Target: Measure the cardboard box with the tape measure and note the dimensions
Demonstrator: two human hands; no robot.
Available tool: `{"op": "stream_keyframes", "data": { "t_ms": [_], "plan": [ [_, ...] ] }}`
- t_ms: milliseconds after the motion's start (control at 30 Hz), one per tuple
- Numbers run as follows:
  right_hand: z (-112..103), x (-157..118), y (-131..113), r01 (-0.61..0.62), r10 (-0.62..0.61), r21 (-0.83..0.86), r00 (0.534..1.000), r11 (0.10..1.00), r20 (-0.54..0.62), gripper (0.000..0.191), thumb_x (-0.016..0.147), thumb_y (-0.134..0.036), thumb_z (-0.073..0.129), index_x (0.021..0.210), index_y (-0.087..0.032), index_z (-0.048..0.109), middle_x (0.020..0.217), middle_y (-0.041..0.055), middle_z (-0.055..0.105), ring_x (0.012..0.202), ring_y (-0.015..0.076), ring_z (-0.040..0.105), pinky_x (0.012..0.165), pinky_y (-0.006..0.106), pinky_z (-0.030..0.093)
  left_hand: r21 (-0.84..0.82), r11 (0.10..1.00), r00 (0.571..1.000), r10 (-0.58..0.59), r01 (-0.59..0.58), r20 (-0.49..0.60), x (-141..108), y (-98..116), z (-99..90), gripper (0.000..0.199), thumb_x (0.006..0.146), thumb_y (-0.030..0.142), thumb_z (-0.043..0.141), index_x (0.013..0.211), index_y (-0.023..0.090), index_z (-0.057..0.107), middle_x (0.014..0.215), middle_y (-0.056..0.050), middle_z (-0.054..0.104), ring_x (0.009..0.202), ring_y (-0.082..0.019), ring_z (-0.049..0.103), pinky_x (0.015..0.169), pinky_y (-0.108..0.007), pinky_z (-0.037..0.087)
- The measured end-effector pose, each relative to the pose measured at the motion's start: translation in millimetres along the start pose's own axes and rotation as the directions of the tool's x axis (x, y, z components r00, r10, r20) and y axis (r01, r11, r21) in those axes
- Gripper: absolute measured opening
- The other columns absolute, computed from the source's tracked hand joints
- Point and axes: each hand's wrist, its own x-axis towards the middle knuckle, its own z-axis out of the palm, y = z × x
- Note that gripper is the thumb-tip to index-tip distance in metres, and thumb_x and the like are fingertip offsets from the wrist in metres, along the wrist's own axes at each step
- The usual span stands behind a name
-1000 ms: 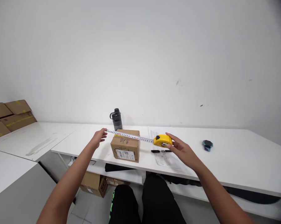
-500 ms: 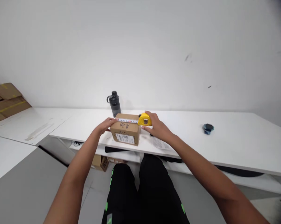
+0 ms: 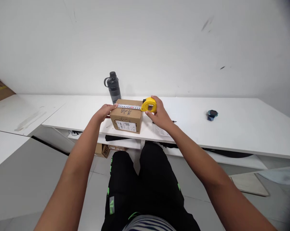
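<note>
A brown cardboard box (image 3: 128, 118) stands on the white desk, with handwriting on top and a printed label on its front. Across its top lies the white measuring blade (image 3: 129, 106) of a yellow tape measure (image 3: 149, 105). My right hand (image 3: 160, 114) is closed around the tape measure case at the box's right edge. At the left edge, my left hand (image 3: 105, 112) pinches the blade's end against the box; the very tip is hidden under the fingers. Close behind the box stands a dark water bottle (image 3: 113, 86).
A watch (image 3: 211, 115) lies on the desk's right part. A printed sheet (image 3: 161, 130) and a dark pen-like thing are by my right wrist. Cardboard boxes (image 3: 0, 91) sit at far left, another carton (image 3: 101, 149) beneath the desk. My legs are against the desk's front.
The view has tilted down, so the desk and box appear higher and more of my lap shows. Both hands keep the tape across the box top.
</note>
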Motion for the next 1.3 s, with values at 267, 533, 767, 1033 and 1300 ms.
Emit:
{"op": "stream_keyframes", "data": {
  "t_ms": [267, 533, 767, 1033, 1300],
  "plan": [
    [3, -3, 2, 0.005, -0.005, -0.017, 1.0, 1.0, -0.002, 0.073, 0.088, -0.05, 0.057, 0.148, -0.033, 0.019, 0.151, 0.0123, 0.028, 0.122, 0.0284, 0.047, 0.095, 0.05, 0.049, -0.119, 0.986, 0.987, 0.1, -0.115, -0.122, -2, -12, 16.4, 0.046, 0.066, 0.052, 0.075, 0.093, 0.021, 0.055, 0.085, -0.005, 0.065, 0.069, -0.017, 0.058, 0.061, -0.029, 0.045],
    [-4, 2, -2, 0.0, 0.001, -0.013, 0.999, 1.0, 0.048, 0.08, 0.085, -0.055, 0.059, 0.148, -0.032, 0.017, 0.151, 0.0134, 0.028, 0.13, 0.0292, 0.041, 0.089, 0.043, 0.053, -0.093, 0.977, 0.971, 0.178, -0.194, -0.159, -2, -11, 15.2, 0.03, 0.072, 0.042, 0.071, 0.079, 0.019, 0.054, 0.081, -0.005, 0.062, 0.07, -0.018, 0.055, 0.064, -0.029, 0.043],
    [-4, 2, -6, -0.003, 0.007, -0.065, 0.998, 0.998, 0.06, 0.082, 0.083, -0.063, 0.057, 0.147, -0.03, 0.016, 0.149, 0.0146, 0.03, 0.125, 0.026, 0.046, 0.094, 0.041, 0.05, -0.143, 0.964, 0.965, 0.197, -0.222, -0.173, 0, -17, 11.9, 0.022, 0.071, 0.035, 0.07, 0.07, 0.017, 0.057, 0.072, -0.005, 0.062, 0.069, -0.019, 0.053, 0.066, -0.032, 0.041],
    [3, -5, -2, -0.016, 0.016, -0.098, 1.0, 0.995, -0.004, 0.085, 0.083, -0.065, 0.057, 0.147, -0.032, 0.014, 0.148, 0.0134, 0.031, 0.122, 0.0249, 0.05, 0.093, 0.042, 0.051, -0.071, 0.968, 0.957, 0.225, -0.241, -0.184, -4, -15, 19.9, 0.021, 0.077, 0.034, 0.064, 0.068, 0.017, 0.056, 0.074, -0.008, 0.061, 0.075, -0.022, 0.055, 0.072, -0.036, 0.044],
    [-21, -4, -26, 0.052, -0.075, -0.444, 0.997, 0.894, -0.035, 0.064, 0.086, -0.063, 0.054, 0.138, -0.027, 0.041, 0.131, 0.014, 0.052, 0.109, 0.0349, 0.058, 0.086, 0.053, 0.053, -0.176, 0.983, 0.999, 0.049, -0.046, 0.015, 10, 23, -9.8, 0.017, 0.073, 0.02, 0.073, 0.082, 0.014, 0.06, 0.086, -0.013, 0.067, 0.094, -0.029, 0.064, 0.087, -0.049, 0.045]
  ]
}}
